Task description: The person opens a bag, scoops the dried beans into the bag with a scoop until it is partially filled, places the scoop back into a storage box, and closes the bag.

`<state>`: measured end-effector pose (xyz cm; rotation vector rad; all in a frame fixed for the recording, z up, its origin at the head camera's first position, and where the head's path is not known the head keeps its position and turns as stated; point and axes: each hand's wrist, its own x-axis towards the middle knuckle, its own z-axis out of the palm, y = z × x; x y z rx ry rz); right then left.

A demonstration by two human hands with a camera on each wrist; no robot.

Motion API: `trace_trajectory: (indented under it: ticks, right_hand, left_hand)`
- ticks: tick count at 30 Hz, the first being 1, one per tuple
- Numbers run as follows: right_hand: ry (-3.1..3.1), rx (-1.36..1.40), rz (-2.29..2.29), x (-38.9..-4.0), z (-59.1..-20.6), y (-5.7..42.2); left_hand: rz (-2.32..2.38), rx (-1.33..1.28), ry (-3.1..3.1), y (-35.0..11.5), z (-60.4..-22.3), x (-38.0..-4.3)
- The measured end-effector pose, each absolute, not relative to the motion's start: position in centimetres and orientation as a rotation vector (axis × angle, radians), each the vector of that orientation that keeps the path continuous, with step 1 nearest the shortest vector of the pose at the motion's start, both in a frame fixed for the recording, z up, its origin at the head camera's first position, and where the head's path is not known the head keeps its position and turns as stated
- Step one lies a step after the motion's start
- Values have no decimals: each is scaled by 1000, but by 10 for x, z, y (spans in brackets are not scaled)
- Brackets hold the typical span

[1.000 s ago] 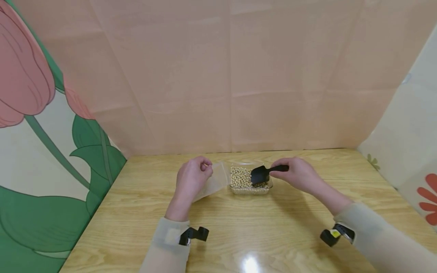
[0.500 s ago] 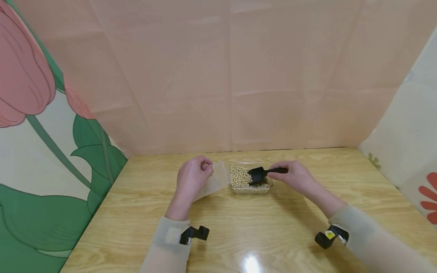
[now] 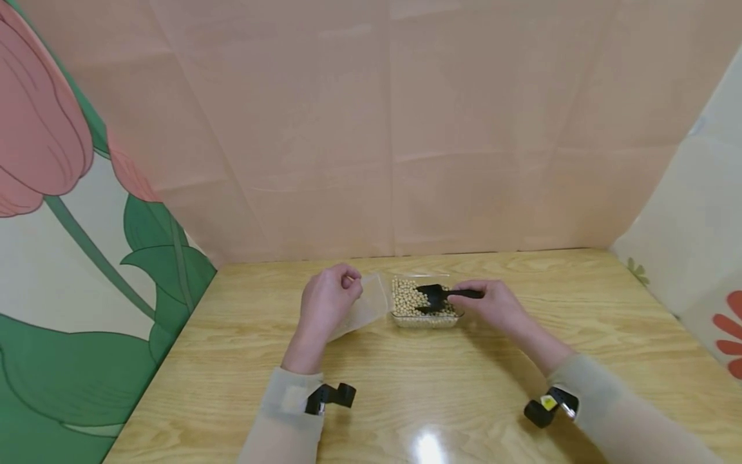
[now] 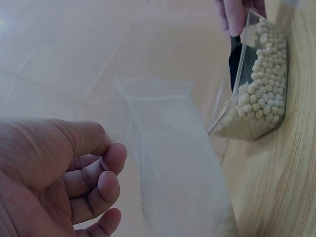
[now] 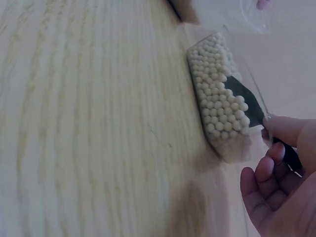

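Note:
My right hand (image 3: 489, 303) grips the handle of a small black scoop (image 3: 436, 296) shaped like a shovel. Its blade is pushed into soybeans (image 3: 406, 299), which partly cover it. The soybeans fill much of a clear rectangular container (image 5: 232, 153) on the table. Left of the container, my left hand (image 3: 330, 293) pinches the edge of a translucent plastic bag (image 4: 170, 143) between thumb and index finger. The bag hangs upright beside the container, its top edge near the container's rim. A few pale beans show faintly low in the bag in the left wrist view.
The wooden table (image 3: 382, 399) extends in front of and beside both hands. A pink cloth backdrop (image 3: 377, 142) stands behind its far edge. Flower-printed panels (image 3: 64, 380) flank the table. A black camera mount (image 3: 330, 397) sits on each wrist.
My right hand has moved left and slightly towards me, driving the scoop leftwards and deeper into the soybeans. The left hand and bag have stayed nearly still.

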<state>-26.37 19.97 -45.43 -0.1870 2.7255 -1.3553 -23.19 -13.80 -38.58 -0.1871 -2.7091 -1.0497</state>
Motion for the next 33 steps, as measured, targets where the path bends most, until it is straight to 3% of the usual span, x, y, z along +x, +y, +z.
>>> trace_trajectory:
  ticks: [33]
  right_hand:
    - [2377, 39, -1788, -250, -472, 202]
  left_hand:
    - [-1042, -158, -2718, -137, -384, -230]
